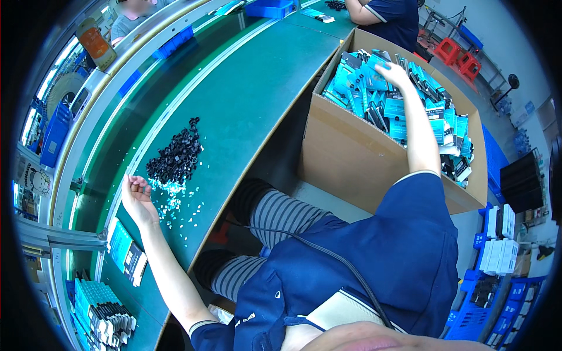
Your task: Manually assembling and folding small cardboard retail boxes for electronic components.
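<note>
Right hand (pixel 393 73) is reaching into the cardboard box (pixel 351 158), fingers spread loosely on top of the blue packets (pixel 404 111), which lie jumbled every which way. Left hand (pixel 137 196) rests on the green desk (pixel 246 99), half curled, just beside the pile of small black parts (pixel 175 157); can't tell if it's holding 1.

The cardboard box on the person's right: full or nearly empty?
Full. The cardboard box is open and heaped nearly to its rim with blue packets; the right hand reaches into them.
</note>
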Available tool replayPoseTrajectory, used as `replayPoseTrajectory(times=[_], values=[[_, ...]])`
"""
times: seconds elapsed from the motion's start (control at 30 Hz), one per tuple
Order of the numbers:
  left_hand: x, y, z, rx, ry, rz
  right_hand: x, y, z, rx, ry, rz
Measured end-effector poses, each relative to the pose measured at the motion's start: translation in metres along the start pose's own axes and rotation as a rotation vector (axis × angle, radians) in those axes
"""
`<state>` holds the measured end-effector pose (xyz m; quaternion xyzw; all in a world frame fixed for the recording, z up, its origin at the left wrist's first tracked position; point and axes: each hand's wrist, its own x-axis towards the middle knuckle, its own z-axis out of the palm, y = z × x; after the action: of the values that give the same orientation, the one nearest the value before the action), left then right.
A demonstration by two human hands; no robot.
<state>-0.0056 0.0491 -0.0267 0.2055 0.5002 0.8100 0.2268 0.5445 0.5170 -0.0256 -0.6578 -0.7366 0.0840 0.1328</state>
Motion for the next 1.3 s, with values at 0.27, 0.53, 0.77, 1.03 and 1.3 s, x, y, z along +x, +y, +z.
replayPoseTrajectory(times=[0.27,0.53,0.77,1.03,1.3], values=[[-0.005,-0.002,0.009,0.019,-0.092,0.003,-0.047,0.007,0.01,-0.103,-0.401,-0.001],[-0.001,-0.007,0.008,0.08,-0.063,-0.035,0.039,0.012,0.055,0.23,-0.072,0.063],[-0.007,0.004,-0.011,0.014,-0.007,-0.047,0.027,-0.054,0.03,-0.079,-0.037,0.227],[-0.005,0.002,-0.002,0.001,-0.041,-0.062,-0.017,-0.011,0.064,-0.074,-0.076,-0.155],[-0.002,0.012,-0.002,-0.017,-0.114,-0.002,-0.021,0.02,0.067,-0.102,-0.065,-0.35]])
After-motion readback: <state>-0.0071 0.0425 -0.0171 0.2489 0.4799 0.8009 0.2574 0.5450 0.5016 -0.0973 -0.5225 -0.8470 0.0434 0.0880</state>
